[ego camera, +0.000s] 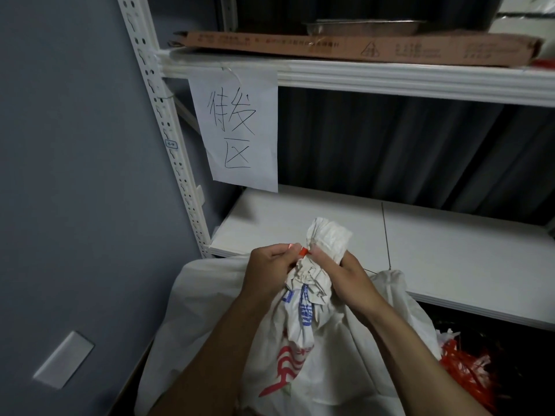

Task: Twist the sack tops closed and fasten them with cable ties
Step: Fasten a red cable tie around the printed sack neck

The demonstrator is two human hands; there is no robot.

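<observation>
Two hands on the sack [300, 340] here, right in front of the shelf [435, 265]. Left hand [270, 265] pinches a red tie [302, 251] at the bunched, twisted neck; right hand [345, 274] is clamped round that neck, top sticking up above it. Red strips [462, 370] lie right of the sack, a paper sign [237, 127] hangs above it.

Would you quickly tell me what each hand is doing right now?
Left hand: closed, pinching the red cable tie.
Right hand: closed around the twisted neck of the white sack.
</observation>
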